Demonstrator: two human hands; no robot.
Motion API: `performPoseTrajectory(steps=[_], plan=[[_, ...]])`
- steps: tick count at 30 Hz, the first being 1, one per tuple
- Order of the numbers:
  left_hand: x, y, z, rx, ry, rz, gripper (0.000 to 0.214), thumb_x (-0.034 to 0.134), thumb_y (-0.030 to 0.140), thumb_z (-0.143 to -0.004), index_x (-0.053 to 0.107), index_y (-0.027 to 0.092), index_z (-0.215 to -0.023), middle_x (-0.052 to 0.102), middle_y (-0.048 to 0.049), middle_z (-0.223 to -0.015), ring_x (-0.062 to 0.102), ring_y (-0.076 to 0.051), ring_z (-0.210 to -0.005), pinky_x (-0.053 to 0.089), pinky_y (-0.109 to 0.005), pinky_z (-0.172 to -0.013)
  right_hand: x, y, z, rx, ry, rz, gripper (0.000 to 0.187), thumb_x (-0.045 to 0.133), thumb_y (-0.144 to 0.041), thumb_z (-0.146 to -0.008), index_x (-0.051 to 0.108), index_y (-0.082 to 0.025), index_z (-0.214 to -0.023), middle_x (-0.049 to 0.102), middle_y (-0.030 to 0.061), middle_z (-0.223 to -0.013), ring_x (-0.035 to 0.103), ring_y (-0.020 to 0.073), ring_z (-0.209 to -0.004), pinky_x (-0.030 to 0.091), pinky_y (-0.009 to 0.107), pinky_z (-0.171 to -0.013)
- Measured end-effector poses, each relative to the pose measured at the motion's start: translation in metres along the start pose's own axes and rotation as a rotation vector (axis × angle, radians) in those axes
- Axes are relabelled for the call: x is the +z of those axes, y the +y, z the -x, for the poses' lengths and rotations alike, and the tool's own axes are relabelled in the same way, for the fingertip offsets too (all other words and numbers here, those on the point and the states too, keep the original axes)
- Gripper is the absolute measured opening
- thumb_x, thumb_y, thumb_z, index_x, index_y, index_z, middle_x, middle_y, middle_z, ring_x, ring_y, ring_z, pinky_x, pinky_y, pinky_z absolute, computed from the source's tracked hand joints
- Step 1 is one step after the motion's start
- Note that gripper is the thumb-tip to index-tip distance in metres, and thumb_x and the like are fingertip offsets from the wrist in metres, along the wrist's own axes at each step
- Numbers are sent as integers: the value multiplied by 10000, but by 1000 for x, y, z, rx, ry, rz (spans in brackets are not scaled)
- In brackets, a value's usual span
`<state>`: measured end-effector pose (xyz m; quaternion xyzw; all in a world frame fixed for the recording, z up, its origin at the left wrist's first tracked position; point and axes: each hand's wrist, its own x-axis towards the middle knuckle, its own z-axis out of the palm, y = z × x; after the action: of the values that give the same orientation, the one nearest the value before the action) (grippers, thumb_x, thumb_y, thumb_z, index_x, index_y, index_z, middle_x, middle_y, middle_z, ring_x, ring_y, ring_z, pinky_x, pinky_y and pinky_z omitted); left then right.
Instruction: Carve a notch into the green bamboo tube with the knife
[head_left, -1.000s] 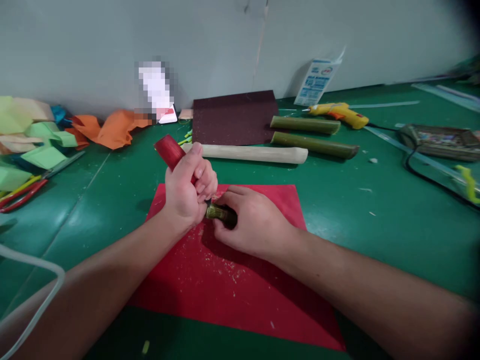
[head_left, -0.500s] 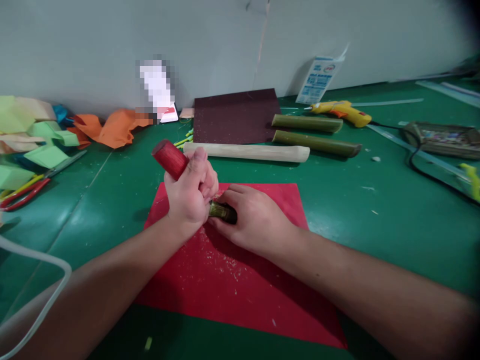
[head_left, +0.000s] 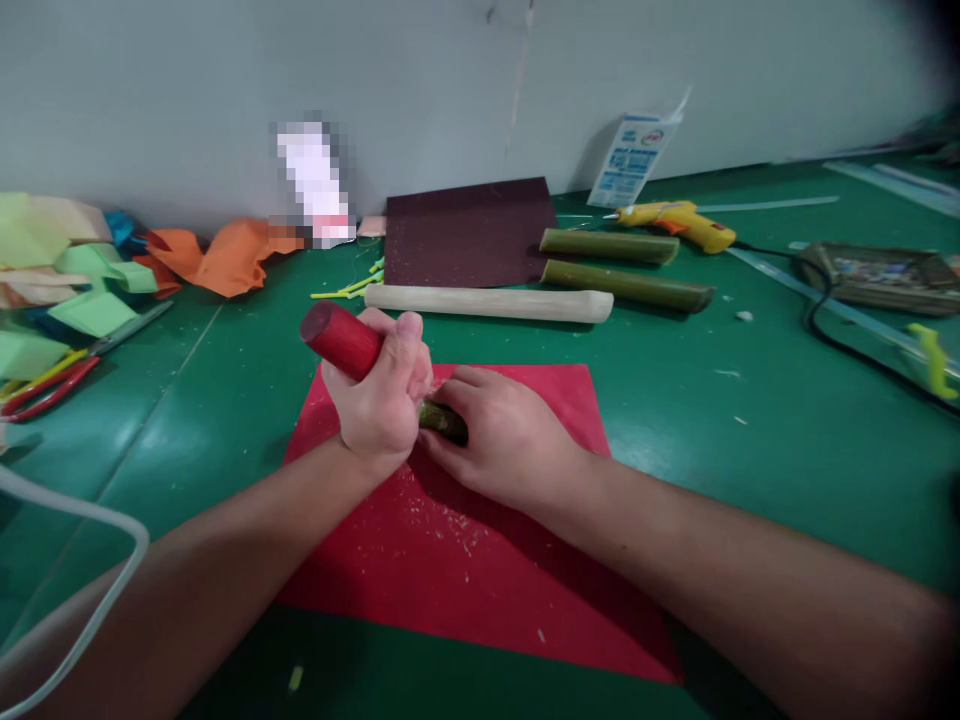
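Note:
My left hand [head_left: 379,395] is closed in a fist round a tool's thick red handle [head_left: 341,340], which slants up to the left; the working end is hidden under the fist. Beside it, my right hand [head_left: 517,430] grips a short green bamboo piece [head_left: 444,422] and presses it down. Only a small dark-green part of the bamboo shows between the two hands, close to the left fist. Beneath both lies a red sheet [head_left: 480,600] scattered with pale shavings.
Behind lie a pale stripped stick [head_left: 487,303], two split green bamboo pieces [head_left: 607,245] and a dark brown sheet [head_left: 465,235]. A yellow glue gun [head_left: 679,222] with a black cord is at right. Scissors [head_left: 52,390] and folded coloured paper [head_left: 97,300] lie left. A white cable [head_left: 142,545] loops at lower left.
The red handle has tipped lower toward the left, and my left fist has rolled with it. My right hand keeps its hold on the bamboo. The view has shifted slightly.

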<state>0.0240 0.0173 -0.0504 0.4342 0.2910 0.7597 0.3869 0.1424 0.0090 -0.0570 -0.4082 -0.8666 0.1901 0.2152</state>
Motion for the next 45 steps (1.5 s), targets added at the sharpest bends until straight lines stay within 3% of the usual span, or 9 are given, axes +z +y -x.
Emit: performPoseTrajectory(steps=[11, 18, 23, 31, 39, 45], plan=[[3, 6, -2, -128, -36, -4, 329, 652, 202, -807, 460, 199, -539, 337, 76, -385, 289, -65, -330, 228, -227, -346, -3, 0, -1, 11, -29, -57, 155, 564, -256, -811, 649, -130, -784, 596, 50, -754, 510, 146, -677, 358, 283, -612], [6, 11, -8, -208, -8, -21, 439, 705, 293, -744, 368, 205, -476, 309, 78, -339, 275, -60, -285, 213, -231, -305, -4, -4, 1, 6, -61, -94, 174, 570, -254, -825, 678, -124, -867, 649, 71, -829, 569, 170, -746, 399, 289, -665], [7, 25, -12, -277, -20, -31, 525, 699, 391, -779, 307, 206, -483, 256, 86, -341, 200, -40, -268, 123, -237, -294, -7, -1, 1, 51, -46, 3, 210, 579, -332, -855, 624, -148, -763, 587, 41, -761, 481, 140, -650, 344, 291, -599], [-1, 16, -12, -174, -98, 45, 393, 631, 318, -831, 401, 205, -532, 354, 62, -396, 285, -63, -299, 173, -263, -326, -7, 1, 3, 34, -49, 54, 202, 581, -342, -843, 629, -153, -791, 599, 42, -786, 528, 166, -719, 354, 300, -624], [-3, 12, -9, -154, -117, -22, 497, 673, 500, -836, 408, 193, -550, 385, 65, -412, 330, -62, -310, 220, -248, -344, -7, 0, 4, 40, -62, 18, 228, 577, -345, -856, 678, -144, -891, 657, 81, -883, 597, 204, -828, 411, 310, -697], [-2, 12, -6, -141, -95, -12, 468, 655, 433, -861, 405, 187, -552, 396, 64, -411, 342, -58, -311, 248, -228, -344, -7, -2, 4, 61, -65, 27, 221, 583, -344, -850, 667, -141, -878, 654, 81, -873, 591, 202, -806, 409, 312, -686]])
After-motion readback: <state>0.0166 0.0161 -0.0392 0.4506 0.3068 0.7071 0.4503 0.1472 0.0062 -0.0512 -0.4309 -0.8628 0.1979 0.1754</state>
